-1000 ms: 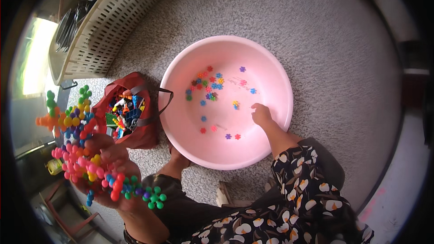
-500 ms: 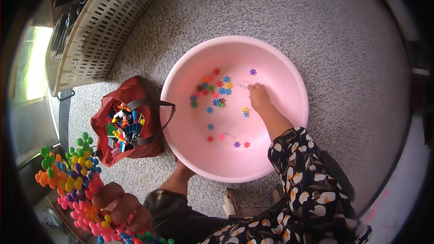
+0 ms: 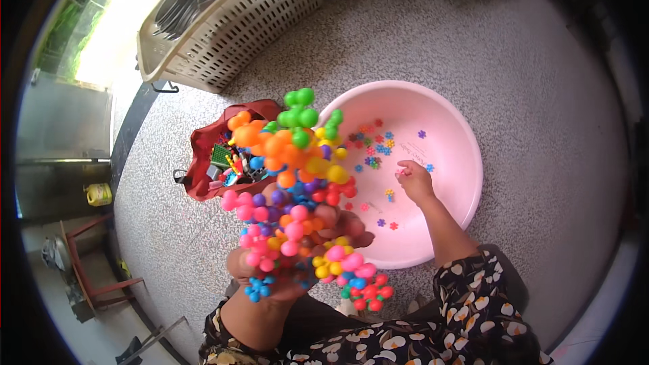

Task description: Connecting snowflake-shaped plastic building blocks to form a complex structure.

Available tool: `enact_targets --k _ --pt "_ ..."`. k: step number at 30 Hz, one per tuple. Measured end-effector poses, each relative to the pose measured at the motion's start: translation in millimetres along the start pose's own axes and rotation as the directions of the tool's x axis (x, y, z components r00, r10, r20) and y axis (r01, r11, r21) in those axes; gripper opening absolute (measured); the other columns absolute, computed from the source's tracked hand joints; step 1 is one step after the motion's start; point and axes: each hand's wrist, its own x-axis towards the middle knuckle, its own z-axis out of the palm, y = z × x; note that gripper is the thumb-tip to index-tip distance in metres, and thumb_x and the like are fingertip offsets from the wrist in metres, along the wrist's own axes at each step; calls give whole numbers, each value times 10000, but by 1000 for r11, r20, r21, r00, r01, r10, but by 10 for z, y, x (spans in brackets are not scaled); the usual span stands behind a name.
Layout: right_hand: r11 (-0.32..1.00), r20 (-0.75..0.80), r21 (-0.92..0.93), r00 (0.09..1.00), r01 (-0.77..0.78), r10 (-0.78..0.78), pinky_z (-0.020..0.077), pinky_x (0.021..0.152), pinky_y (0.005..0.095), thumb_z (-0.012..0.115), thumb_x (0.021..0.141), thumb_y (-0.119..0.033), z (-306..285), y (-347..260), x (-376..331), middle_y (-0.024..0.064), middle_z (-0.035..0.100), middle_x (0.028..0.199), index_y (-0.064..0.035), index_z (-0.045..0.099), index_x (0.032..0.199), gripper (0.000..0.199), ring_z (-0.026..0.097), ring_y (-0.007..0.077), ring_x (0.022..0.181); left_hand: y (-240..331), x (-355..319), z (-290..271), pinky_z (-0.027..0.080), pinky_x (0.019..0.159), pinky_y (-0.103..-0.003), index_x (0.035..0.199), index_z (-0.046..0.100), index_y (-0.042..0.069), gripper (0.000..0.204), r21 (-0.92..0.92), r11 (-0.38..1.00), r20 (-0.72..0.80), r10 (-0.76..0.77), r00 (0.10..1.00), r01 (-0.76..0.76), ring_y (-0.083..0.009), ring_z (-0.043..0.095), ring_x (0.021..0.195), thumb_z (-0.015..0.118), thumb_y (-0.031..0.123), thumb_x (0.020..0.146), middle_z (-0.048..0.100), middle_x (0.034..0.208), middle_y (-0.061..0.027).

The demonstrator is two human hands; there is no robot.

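Observation:
My left hand [image 3: 348,224] is wrapped round a big joined cluster of knobbly plastic flower-shaped building pieces [image 3: 276,152], in green, orange, yellow, purple, pink, blue and red. It is raised close to me and covers part of the tub and the bag behind. Over the pink tub [image 3: 466,142], my right hand [image 3: 418,184] pinches a small pink piece [image 3: 403,171]. Loose flower-shaped pieces lie scattered on the tub's bottom. Among them are a blue one [image 3: 430,168] beside my right hand, a purple one [image 3: 422,134] and a yellow-and-blue joined bit [image 3: 389,195].
Left of the tub sits a red cloth bag [image 3: 201,152] with mixed toy bricks. A cream slatted basket [image 3: 253,27] holding dark cookware stands beyond it. At far left are a yellow container [image 3: 99,195] and a reddish-brown frame [image 3: 101,288] on the speckled floor [image 3: 514,47].
My left hand has brought the cluster rightward, up in front of the bag and tub. My right hand has turned, and a pink piece now shows in its fingers. The view has swung left.

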Motion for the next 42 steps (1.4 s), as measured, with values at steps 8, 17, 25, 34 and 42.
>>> enact_targets --k 8,17,25,34,42 --pt "721 142 686 990 -98 -1 484 623 251 614 792 -84 -1190 -2219 -389 58 599 814 -30 562 930 157 574 119 682 -152 -213 -132 415 753 -448 1197 438 97 719 15 1000 208 10 978 -13 -205 511 920 691 491 652 548 1070 -21" --pt "73 -89 988 891 135 -446 442 859 436 605 811 -97 -1592 -2630 -1183 76 588 861 -55 531 934 149 561 295 994 -350 -50 500 451 737 -457 770 560 87 323 -33 992 256 -106 961 119 -214 571 656 511 403 813 555 704 -77" --pt "-45 -35 999 885 16 -464 384 898 513 572 837 -116 -1619 -2417 -1123 92 582 872 -39 498 963 165 544 320 997 -493 168 380 436 774 -466 802 576 93 410 50 989 349 -146 926 137 -206 570 679 523 499 773 558 706 -73" --pt "70 -118 986 936 149 -331 460 817 277 627 779 -32 -1733 -2439 -1212 78 594 933 -13 536 1000 240 579 139 868 -642 263 533 392 852 -504 1175 437 37 680 -129 984 347 -68 935 119 -269 546 968 582 495 693 552 1046 -136" --pt "187 -121 962 927 197 -354 486 745 268 634 766 -3 -1829 -2507 -1292 88 605 891 -3 552 974 224 587 143 815 -537 261 385 472 837 -443 1241 324 -56 825 59 972 202 -236 951 228 -324 561 983 772 89 563 509 1116 -211"
